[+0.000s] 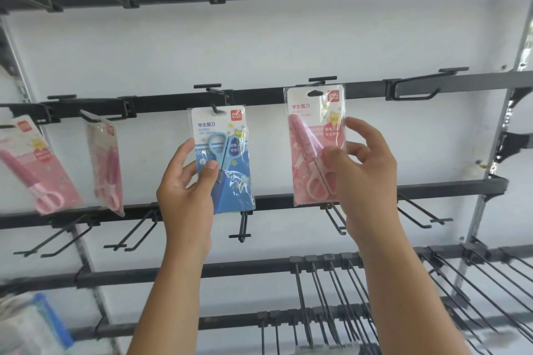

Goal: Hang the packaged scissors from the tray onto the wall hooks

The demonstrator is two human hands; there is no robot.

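My left hand (187, 181) grips a blue scissors pack (223, 158) by its lower left; the pack's top hole sits on a black wall hook (212, 92). My right hand (360, 164) holds a pink scissors pack (310, 141) by its right side, raised in front of another hook (320, 81). The pink pack's hang hole is just below that hook's tip, and I cannot tell whether it is threaded. Two more pink packs (37, 164) (105, 164) hang from hooks on the same rail at the left.
Dark rails (432, 86) with several bare hooks run across the white wall above, below and to the right. Long wire hooks (331, 297) cluster at the lower right. A blurred tray or packaging (31, 326) shows at the lower left corner.
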